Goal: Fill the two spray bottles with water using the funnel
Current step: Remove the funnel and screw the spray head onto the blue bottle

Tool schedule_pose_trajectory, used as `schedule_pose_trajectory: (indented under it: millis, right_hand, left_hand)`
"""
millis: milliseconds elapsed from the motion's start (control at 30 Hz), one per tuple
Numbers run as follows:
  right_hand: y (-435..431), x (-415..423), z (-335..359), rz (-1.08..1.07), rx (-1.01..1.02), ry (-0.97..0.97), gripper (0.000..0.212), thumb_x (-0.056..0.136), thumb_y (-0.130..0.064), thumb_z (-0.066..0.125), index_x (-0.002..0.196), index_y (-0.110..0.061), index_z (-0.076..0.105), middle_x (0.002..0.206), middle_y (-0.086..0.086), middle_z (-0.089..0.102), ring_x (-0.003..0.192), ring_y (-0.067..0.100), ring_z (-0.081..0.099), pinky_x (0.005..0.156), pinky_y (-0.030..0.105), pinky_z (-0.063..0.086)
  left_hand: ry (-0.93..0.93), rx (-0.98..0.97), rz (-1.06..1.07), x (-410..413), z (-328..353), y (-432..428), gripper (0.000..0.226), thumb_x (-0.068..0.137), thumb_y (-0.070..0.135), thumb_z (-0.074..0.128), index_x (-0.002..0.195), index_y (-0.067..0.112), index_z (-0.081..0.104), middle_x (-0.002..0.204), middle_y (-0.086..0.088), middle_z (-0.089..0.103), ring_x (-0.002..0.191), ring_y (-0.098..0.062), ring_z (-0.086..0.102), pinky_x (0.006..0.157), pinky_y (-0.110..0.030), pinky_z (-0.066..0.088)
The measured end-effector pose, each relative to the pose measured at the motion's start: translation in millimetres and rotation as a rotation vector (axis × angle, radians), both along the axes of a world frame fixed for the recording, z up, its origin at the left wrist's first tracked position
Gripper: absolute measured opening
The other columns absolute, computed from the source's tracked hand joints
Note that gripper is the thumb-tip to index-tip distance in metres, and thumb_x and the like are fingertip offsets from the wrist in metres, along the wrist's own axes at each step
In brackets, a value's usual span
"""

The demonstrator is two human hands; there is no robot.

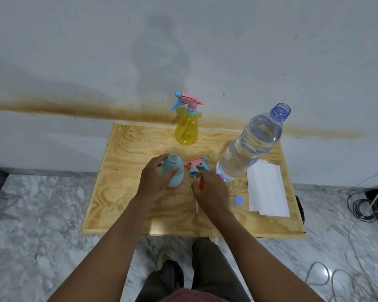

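Right hand point(212, 191) is laid on the funnel point(201, 184), grip not discernible; blue bottle point(180, 178), clasped by left hand point(155, 182), should be kept upright.

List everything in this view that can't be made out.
1. Head view: the red thing is mostly covered by the right hand; its shape, and whether that hand grips it, cannot be told.
2. Head view: the blue bottle is opaque and partly wrapped by the left hand; its contents are hidden.
3. Head view: the yellow bottle is too small to show any water level.
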State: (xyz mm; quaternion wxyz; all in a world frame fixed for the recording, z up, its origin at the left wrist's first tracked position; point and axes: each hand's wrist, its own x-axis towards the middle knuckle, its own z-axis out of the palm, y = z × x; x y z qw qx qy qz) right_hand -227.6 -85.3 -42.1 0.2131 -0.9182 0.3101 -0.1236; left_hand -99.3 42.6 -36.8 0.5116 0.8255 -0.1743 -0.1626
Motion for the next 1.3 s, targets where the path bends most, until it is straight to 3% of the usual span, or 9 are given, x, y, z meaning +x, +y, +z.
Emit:
schedule_pose_trajectory:
  millis: [233,433,533,633,733,900,1033,1200,1300]
  right_hand:
    - [-36,59,-7,0.088,-0.15,0.476,0.041,0.091,-0.047,0.052,0.116,-0.016,0.063,0.114,0.006,0.068,0.109,0.028,0.059,0.09,0.04,0.039]
    - [-34,66,-20,0.02,0.073,0.465,0.044,0.091,-0.041,0.054,0.12,-0.008,0.054,0.11,0.012,0.068,0.102,0.032,0.064,0.085,0.04,0.047]
    - [-34,66,-18,-0.019,0.121,0.431,0.039,0.092,-0.039,0.054,0.114,-0.008,0.057,0.106,0.013,0.069,0.099,0.033,0.065,0.085,0.041,0.05]
    - [-33,64,-11,-0.128,0.287,0.293,0.039,0.092,-0.044,0.056,0.11,-0.009,0.061,0.103,0.008,0.069,0.096,0.03,0.065,0.082,0.04,0.052]
    - [-29,57,3,-0.216,0.494,0.046,0.039,0.092,-0.04,0.062,0.121,-0.014,0.062,0.103,-0.001,0.068,0.095,0.018,0.064,0.077,0.028,0.046]
    - [-25,44,28,-0.21,0.599,-0.199,0.038,0.095,-0.03,0.064,0.129,-0.014,0.063,0.106,-0.005,0.07,0.098,0.009,0.065,0.084,0.019,0.05]
    - [-25,36,55,-0.129,0.686,-0.347,0.027,0.094,-0.024,0.067,0.121,-0.019,0.067,0.102,-0.014,0.071,0.097,0.0,0.067,0.081,0.013,0.05]
    - [-24,34,94,-0.02,0.734,-0.523,0.026,0.094,-0.015,0.067,0.113,-0.033,0.064,0.103,-0.018,0.073,0.102,0.002,0.069,0.085,0.019,0.054]
    - [-24,38,117,0.038,0.755,-0.644,0.026,0.096,-0.01,0.062,0.118,-0.023,0.064,0.11,-0.004,0.074,0.106,0.009,0.069,0.085,0.02,0.054]
  left_hand:
    - [0.03,-0.014,0.024,-3,0,-1,0.053,0.083,0.027,0.08,0.132,0.022,0.061,0.124,0.012,0.059,0.111,-0.004,0.054,0.088,-0.019,0.045]
    - [0.028,-0.024,0.018,-3,-2,0,0.051,0.083,0.026,0.081,0.131,0.022,0.062,0.124,0.011,0.061,0.11,-0.002,0.055,0.083,-0.01,0.043]
    - [0.008,-0.025,0.017,-4,-1,-1,0.05,0.084,0.024,0.08,0.13,0.022,0.062,0.122,0.01,0.061,0.109,-0.001,0.054,0.086,-0.016,0.046]
    - [-0.023,-0.021,0.015,-5,-3,-1,0.049,0.084,0.025,0.079,0.129,0.025,0.061,0.123,0.01,0.062,0.111,-0.003,0.056,0.092,-0.027,0.052]
    - [-0.042,-0.006,-0.022,-7,-8,2,0.052,0.083,0.03,0.077,0.131,0.032,0.056,0.125,0.016,0.057,0.114,-0.004,0.055,0.093,-0.031,0.053]
    - [0.002,0.051,-0.067,-10,-20,5,0.081,0.076,0.036,0.083,0.144,0.035,0.039,0.141,0.017,0.048,0.124,-0.005,0.048,0.095,-0.031,0.049]
    - [0.094,0.007,-0.038,-8,-27,1,0.079,0.07,0.033,0.087,0.136,0.04,0.044,0.133,0.017,0.056,0.12,-0.01,0.056,0.097,-0.038,0.053]
    - [0.086,-0.006,-0.018,-7,-23,-7,0.076,0.069,0.029,0.088,0.134,0.033,0.05,0.128,0.015,0.059,0.114,-0.009,0.058,0.088,-0.022,0.05]
    - [0.063,-0.012,-0.037,-8,-16,-6,0.074,0.067,0.033,0.087,0.132,0.032,0.052,0.127,0.014,0.058,0.113,-0.01,0.058,0.086,-0.016,0.046]
